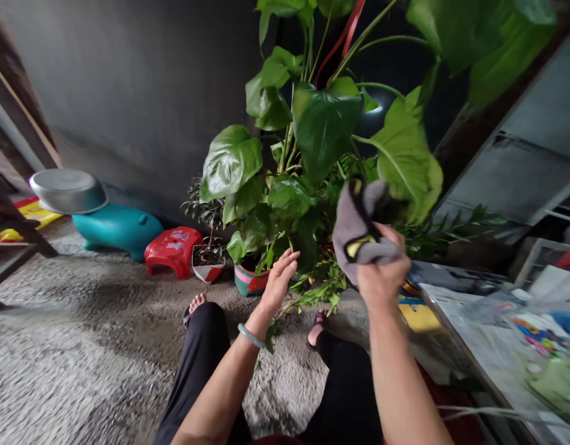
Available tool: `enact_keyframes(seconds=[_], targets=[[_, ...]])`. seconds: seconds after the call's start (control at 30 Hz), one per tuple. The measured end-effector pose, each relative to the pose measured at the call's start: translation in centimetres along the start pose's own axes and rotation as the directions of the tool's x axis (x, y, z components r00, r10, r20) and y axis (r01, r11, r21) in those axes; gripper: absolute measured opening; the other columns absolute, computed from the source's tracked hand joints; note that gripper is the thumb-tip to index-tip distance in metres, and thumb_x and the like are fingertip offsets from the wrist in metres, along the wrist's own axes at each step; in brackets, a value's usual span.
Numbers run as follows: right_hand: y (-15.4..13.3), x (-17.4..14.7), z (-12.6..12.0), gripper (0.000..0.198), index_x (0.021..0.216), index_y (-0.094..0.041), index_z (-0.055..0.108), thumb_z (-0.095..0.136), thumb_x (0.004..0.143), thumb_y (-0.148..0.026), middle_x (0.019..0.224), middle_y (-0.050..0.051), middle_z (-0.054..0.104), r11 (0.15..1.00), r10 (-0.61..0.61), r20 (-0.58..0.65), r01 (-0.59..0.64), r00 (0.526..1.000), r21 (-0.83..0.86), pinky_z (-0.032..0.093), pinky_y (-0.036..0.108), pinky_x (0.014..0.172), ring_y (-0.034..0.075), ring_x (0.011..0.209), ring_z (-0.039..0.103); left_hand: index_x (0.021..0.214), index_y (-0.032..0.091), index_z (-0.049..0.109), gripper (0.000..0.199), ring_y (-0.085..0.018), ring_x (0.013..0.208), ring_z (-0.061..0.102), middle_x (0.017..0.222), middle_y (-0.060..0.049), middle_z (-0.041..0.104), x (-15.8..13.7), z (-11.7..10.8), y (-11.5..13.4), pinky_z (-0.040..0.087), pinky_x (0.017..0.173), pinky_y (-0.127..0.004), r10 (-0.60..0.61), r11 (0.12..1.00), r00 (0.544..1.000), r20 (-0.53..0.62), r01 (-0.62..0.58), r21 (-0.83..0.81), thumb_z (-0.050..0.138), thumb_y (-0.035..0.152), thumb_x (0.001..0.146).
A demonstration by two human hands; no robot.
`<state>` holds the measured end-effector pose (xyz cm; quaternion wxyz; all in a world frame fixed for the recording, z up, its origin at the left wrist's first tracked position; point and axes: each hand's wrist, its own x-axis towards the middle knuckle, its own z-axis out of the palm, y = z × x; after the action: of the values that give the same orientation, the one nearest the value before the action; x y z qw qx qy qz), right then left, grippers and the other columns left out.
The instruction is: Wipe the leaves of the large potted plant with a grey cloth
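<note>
A grey cloth (354, 228) with black and yellow patches is bunched in my right hand (382, 259), whose fingers are closed round it. It is raised in front of the lower right leaves of a tall, broad-leaved potted plant (329, 127). My left hand (280, 278), a pale bangle on its wrist, reaches forward with fingers stretched out and nothing in them. It is close to the plant's lower leaves and its striped pot (248, 281); whether it touches a leaf I cannot tell. The cloth and right hand are slightly blurred.
Left of the plant stand a small potted shrub (208, 262), a red stool (174, 250), and a teal animal-shaped seat (118, 228) under a metal basin (69, 188). A cluttered table (480, 346) runs along the right. A dark wall (141, 93) rises behind.
</note>
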<state>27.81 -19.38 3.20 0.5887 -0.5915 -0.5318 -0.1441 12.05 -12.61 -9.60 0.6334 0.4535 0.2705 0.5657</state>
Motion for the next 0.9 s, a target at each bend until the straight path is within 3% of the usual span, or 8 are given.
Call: enact_keyframes(seconds=[0.1,0.17,0.23,0.43,0.57,0.7,0.8,0.9], targets=[[-1.1,-1.0,1.3,0.046,0.107,-0.022,0.076,0.059,0.065,-0.014,0.121,0.011,0.071,0.995,-0.094,0.347,0.098,0.933,0.007,0.055,0.044,0.105,0.030,0.117,0.069,0.121,0.022,0.079,0.051,-0.036,0.144,0.051,0.144,-0.011,0.068,0.4,0.3,-0.9,0.039,0.120,-0.050,-0.058,0.994,0.998,0.039,0.062,-0.092,0.072,0.057,0.085],[-1.0,-3.0,0.0,0.049,0.104,-0.022,0.077,0.054,0.062,-0.013,0.115,0.009,0.075,1.000,0.001,0.554,-0.008,0.832,0.010,0.058,0.040,0.099,0.028,0.110,0.073,0.118,0.020,0.079,0.052,-0.036,0.137,0.058,0.139,-0.013,0.071,0.0,-0.3,-1.6,0.043,0.117,-0.051,-0.065,0.990,0.995,0.075,0.074,-0.120,0.069,0.059,0.087],[-0.2,-4.8,-2.8,0.050,0.105,-0.021,0.078,0.053,0.062,-0.015,0.110,0.008,0.078,0.987,0.146,0.596,-0.160,0.789,-0.031,0.059,0.039,0.096,0.027,0.105,0.075,0.114,0.020,0.080,0.045,-0.035,0.137,0.058,0.140,-0.014,0.070,-0.3,-1.2,-1.6,0.041,0.119,-0.052,-0.023,0.997,0.998,0.050,0.026,-0.067,0.070,0.055,0.087],[0.0,-3.5,-8.8,0.047,0.111,-0.021,0.078,0.067,0.066,-0.023,0.102,0.007,0.080,0.955,0.290,0.331,-0.292,0.898,-0.044,0.059,0.039,0.091,0.028,0.097,0.075,0.107,0.025,0.082,0.028,-0.032,0.151,0.043,0.146,-0.008,0.066,3.9,-2.2,3.7,0.029,0.126,-0.048,0.318,0.933,0.923,-0.216,-0.263,0.246,0.072,0.033,0.082],[-4.2,0.4,-6.4,0.041,0.111,-0.020,0.077,0.068,0.071,-0.022,0.108,0.008,0.078,0.998,0.039,0.017,-0.040,0.999,0.040,0.056,0.046,0.099,0.030,0.102,0.073,0.103,0.023,0.083,0.030,-0.031,0.142,0.052,0.127,-0.008,0.076,7.4,-0.7,8.3,0.037,0.120,-0.045,0.194,0.980,0.978,-0.072,-0.189,0.065,0.073,0.036,0.078],[-7.1,4.0,-1.2,0.042,0.117,-0.016,0.072,0.062,0.077,-0.018,0.121,0.015,0.070,0.955,-0.283,-0.266,0.296,0.921,0.008,0.048,0.052,0.111,0.032,0.120,0.065,0.111,0.020,0.081,0.046,-0.030,0.123,0.064,0.130,-0.010,0.074,7.9,-0.5,11.6,0.050,0.104,-0.041,0.091,0.976,0.996,0.021,-0.085,-0.201,0.076,0.048,0.074],[-6.4,3.7,2.4,0.045,0.113,-0.017,0.073,0.059,0.071,-0.012,0.123,0.015,0.067,0.934,-0.352,0.091,0.356,0.932,-0.026,0.052,0.049,0.104,0.033,0.120,0.065,0.114,0.018,0.079,0.056,-0.030,0.122,0.065,0.129,-0.011,0.074,7.5,-1.8,12.7,0.051,0.101,-0.040,0.082,0.957,0.996,0.027,-0.071,-0.281,0.077,0.057,0.073],[-4.7,0.8,2.8,0.048,0.104,-0.020,0.075,0.054,0.064,-0.006,0.115,0.010,0.073,0.965,-0.195,0.657,0.261,0.729,-0.003,0.056,0.042,0.089,0.030,0.104,0.071,0.117,0.020,0.078,0.056,-0.031,0.134,0.059,0.139,-0.010,0.070,7.4,-3.5,12.1,0.046,0.111,-0.043,0.073,0.980,0.997,-0.039,-0.079,-0.181,0.075,0.058,0.076]])
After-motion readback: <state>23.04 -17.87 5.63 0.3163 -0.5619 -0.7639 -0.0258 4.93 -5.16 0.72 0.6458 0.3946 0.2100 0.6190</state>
